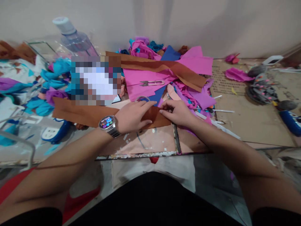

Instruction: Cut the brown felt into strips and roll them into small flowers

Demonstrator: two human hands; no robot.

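A long brown felt strip (77, 113) lies across the work board, running from the left to the middle. My left hand (133, 116), with a wristwatch on the wrist, rests on top of the strip's right end with its fingers pressed down on it. My right hand (176, 111) pinches the very end of the same strip, thumb and fingers closed on its edge. The two hands nearly touch. A small metal thread snip (151, 83) lies on pink felt (141, 82) just beyond the hands.
Heaps of pink, purple, blue and brown felt scraps (188, 67) cover the back. A water bottle (74, 39) lies at the back left, turquoise felt pieces (53, 77) at left. Cardboard (246, 116) with a dark bundle (261, 89) lies at right.
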